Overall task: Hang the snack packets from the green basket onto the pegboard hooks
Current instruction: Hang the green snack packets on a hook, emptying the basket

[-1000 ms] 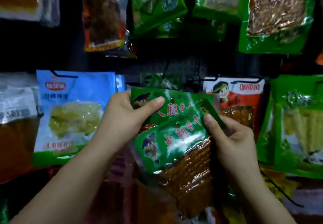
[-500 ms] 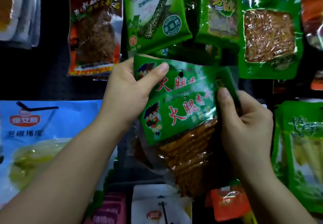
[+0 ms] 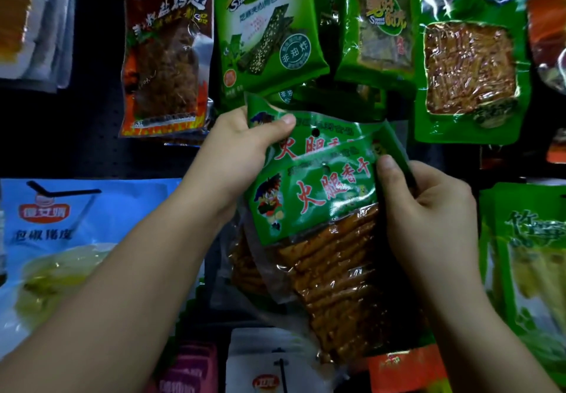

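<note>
Both hands have lifted the two green packets [image 3: 309,196] higher, to mid-frame. Left grip [image 3: 242,153] pinches the back packet's top; right grip [image 3: 428,209] holds the front one. Neither hangs yet; many packets already fill the pegboard [image 3: 76,135].

My arms are bare from the edge of the view all the way to the wrists; no sleeve shows on either one. My left hand [image 3: 235,150] wears no glove, ring or band that I can see, and its thumbnail is short and unpainted. My right hand [image 3: 428,209] is just as bare, with a short plain thumbnail. Neither wrist carries a watch or bracelet. Both forearms are slim and smooth.
</note>
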Demonstrator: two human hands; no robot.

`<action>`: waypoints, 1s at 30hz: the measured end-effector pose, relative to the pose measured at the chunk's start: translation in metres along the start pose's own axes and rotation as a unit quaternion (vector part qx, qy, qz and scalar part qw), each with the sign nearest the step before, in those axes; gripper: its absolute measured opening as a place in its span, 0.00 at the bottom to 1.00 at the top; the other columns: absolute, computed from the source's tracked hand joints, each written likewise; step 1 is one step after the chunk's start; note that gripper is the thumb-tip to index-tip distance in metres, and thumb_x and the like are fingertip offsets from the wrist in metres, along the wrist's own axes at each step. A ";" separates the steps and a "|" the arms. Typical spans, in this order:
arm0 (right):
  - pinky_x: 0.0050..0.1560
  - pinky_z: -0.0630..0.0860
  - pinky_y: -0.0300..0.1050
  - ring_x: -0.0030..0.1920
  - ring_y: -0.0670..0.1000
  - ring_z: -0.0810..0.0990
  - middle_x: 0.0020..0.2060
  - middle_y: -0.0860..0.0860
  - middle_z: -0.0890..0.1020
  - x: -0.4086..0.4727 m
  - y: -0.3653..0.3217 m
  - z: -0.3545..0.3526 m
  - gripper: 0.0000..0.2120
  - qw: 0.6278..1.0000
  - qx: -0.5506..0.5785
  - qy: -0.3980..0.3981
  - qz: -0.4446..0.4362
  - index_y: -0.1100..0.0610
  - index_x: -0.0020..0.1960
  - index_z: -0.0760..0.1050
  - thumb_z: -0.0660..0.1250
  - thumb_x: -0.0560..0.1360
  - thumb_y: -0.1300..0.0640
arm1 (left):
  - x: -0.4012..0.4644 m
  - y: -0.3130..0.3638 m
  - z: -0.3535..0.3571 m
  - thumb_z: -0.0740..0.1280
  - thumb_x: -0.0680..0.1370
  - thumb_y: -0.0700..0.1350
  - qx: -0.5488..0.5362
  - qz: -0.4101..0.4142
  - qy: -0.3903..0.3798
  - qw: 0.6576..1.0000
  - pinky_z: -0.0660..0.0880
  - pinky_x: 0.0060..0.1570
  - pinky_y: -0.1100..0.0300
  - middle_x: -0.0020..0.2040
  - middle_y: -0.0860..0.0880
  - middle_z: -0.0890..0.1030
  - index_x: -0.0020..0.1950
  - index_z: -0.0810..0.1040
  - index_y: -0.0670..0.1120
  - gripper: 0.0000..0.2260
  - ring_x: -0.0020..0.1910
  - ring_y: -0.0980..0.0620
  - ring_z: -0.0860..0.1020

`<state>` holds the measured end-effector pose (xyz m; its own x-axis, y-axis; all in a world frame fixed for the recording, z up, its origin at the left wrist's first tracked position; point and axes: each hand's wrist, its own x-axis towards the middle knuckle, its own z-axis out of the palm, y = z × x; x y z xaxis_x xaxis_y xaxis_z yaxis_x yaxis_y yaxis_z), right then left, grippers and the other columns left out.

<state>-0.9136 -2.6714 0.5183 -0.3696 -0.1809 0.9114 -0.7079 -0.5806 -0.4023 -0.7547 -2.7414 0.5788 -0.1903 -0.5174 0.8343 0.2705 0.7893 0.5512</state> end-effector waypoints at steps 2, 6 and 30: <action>0.30 0.69 0.56 0.29 0.61 0.73 0.27 0.65 0.76 -0.001 -0.001 0.000 0.22 1.000 -0.010 -0.008 0.003 0.68 0.36 0.74 0.62 0.78 0.50 | -0.001 -0.001 -0.003 0.66 0.76 0.43 -0.003 -0.006 -0.002 1.000 0.78 0.36 0.62 0.37 0.51 0.85 0.42 0.80 0.48 0.04 0.37 0.53 0.84; 0.30 0.67 0.54 0.27 0.58 0.71 0.24 0.62 0.73 0.003 -0.004 0.002 0.23 1.000 -0.026 -0.017 0.003 0.66 0.34 0.73 0.62 0.78 0.49 | 0.001 -0.002 -0.005 0.65 0.77 0.42 -0.009 -0.008 -0.003 1.000 0.77 0.34 0.63 0.35 0.51 0.85 0.41 0.79 0.48 0.06 0.35 0.54 0.83; 0.44 0.66 0.47 0.56 0.59 0.78 0.54 0.55 0.81 -0.021 0.098 0.096 0.16 0.960 -0.205 -0.123 0.148 0.52 0.60 0.74 0.58 0.78 0.43 | 0.013 -0.138 -0.032 0.70 0.75 0.45 0.049 -0.146 0.164 0.974 0.76 0.32 0.67 0.38 0.48 0.81 0.42 0.74 0.47 0.06 0.36 0.52 0.79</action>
<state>-0.9171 -2.8011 0.4676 -0.4731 -0.5003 0.7252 -0.7899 -0.1236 -0.6006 -0.7646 -2.8673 0.5139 0.0704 -0.7894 0.6098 0.1553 0.6126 0.7750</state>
